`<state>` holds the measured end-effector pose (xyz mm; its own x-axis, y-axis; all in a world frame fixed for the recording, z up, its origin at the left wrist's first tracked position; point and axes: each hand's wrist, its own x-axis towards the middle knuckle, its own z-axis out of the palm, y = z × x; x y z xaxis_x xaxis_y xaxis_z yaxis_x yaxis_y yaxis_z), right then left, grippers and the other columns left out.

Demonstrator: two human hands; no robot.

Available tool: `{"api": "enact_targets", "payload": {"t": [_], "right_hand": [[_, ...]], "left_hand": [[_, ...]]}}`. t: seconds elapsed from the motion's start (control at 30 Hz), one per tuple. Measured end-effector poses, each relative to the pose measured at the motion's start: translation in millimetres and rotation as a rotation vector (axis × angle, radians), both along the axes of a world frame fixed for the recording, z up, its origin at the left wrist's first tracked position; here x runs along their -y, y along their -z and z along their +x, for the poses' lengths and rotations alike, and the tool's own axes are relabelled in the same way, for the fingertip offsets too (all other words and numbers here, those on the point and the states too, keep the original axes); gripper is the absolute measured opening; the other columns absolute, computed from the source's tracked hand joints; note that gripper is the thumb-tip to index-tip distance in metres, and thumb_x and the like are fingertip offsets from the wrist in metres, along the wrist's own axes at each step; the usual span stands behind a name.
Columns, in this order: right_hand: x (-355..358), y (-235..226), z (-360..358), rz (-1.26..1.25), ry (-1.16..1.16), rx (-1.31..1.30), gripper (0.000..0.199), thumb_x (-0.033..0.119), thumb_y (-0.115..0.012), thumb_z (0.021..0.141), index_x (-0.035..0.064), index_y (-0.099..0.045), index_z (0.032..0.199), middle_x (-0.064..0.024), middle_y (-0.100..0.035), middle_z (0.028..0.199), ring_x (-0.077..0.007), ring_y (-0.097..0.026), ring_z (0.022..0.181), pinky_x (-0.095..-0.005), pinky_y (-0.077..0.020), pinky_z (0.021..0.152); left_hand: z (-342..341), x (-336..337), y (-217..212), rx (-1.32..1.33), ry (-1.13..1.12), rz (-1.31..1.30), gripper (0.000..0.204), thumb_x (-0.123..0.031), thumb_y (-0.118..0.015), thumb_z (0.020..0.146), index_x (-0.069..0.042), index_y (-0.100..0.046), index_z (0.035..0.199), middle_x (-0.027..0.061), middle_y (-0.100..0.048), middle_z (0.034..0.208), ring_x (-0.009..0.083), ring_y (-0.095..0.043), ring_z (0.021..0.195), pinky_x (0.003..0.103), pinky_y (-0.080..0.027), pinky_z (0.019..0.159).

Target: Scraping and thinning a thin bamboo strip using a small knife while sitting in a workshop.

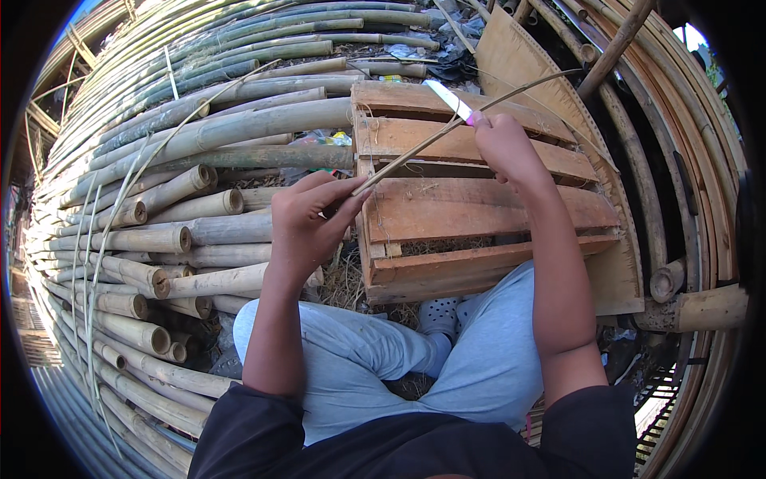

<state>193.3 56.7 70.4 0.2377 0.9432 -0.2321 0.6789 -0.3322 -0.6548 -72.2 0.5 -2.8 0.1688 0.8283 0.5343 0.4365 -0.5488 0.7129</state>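
My left hand (315, 211) pinches the near end of a thin bamboo strip (415, 150) between thumb and fingers. From there the strip slants up to the right, over a slatted wooden crate (479, 209), and its far end reaches past my right hand. My right hand (504, 145) is closed round the pink handle of a knife (448, 99). Its pale blade points up and left and crosses the strip close to the handle. Whether the edge bites into the strip I cannot tell.
Stacked bamboo poles (239, 140) fill the left side, with long thin strips (94, 263) lying over them. A curved plywood sheet (542, 88) leans behind the crate. More poles (638, 160) stand at the right. My legs (351, 343) are bent in front of the crate.
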Motion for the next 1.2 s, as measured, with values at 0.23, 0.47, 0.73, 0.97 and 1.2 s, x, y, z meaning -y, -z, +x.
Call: {"api": "enact_targets", "payload": {"t": [0.23,0.47,0.73,0.97,1.2], "right_hand": [[4.5,1.3,-4.1,-0.06,0.004,-0.029,0.044,0.031,-0.044,0.107,-0.0062,-0.066,0.097,-0.0131,-0.06,0.067,-0.022,-0.059,0.052,-0.0393,-0.049,0.053],[3.7,9.1,-7.8,0.017,-0.059,-0.049,0.051,0.035,-0.042,0.108,-0.007,-0.064,0.089,-0.0125,-0.059,0.062,-0.0225,-0.059,0.052,-0.039,-0.0489,0.053],[6.2,-0.8,-3.0,-0.059,-0.057,-0.103,0.047,0.036,-0.039,0.109,-0.0046,-0.062,0.101,-0.003,-0.051,0.062,-0.0132,-0.045,0.045,-0.0349,-0.0433,0.044],[23.8,-13.1,-23.0,-0.181,-0.151,-0.105,0.047,0.036,-0.038,0.11,-0.0012,-0.062,0.095,-0.0011,-0.046,0.06,-0.0123,-0.045,0.048,-0.0329,-0.0425,0.046],[19.1,-5.6,-12.2,-0.189,-0.226,-0.164,0.045,0.037,-0.037,0.11,-0.0009,-0.062,0.104,0.002,-0.044,0.058,-0.0119,-0.044,0.045,-0.0316,-0.0406,0.042]], "left_hand": [[2.4,-0.6,-2.1,-0.052,-0.009,0.092,0.019,-0.001,-0.078,0.085,-0.002,-0.079,0.104,0.004,-0.066,0.07,0.0078,-0.063,0.056,0.022,-0.046,0.052],[1.7,1.4,0.7,-0.043,-0.019,0.112,0.019,-0.001,-0.078,0.085,0.0,-0.078,0.104,0.0036,-0.065,0.069,0.0077,-0.062,0.055,0.022,-0.046,0.051],[7.1,0.2,-2.7,0.002,0.001,0.106,0.019,-0.001,-0.077,0.086,-0.001,-0.078,0.105,0.0029,-0.065,0.069,0.0065,-0.062,0.056,0.022,-0.046,0.05],[4.2,4.4,-2.6,-0.033,-0.025,0.107,0.018,-0.001,-0.076,0.088,-0.002,-0.078,0.106,0.0029,-0.066,0.07,0.0059,-0.063,0.056,0.021,-0.047,0.05],[4.7,3.9,-1.4,0.012,0.021,0.087,0.021,-0.001,-0.077,0.086,-0.001,-0.078,0.107,0.0033,-0.067,0.071,0.0066,-0.063,0.056,0.022,-0.047,0.05]]}}
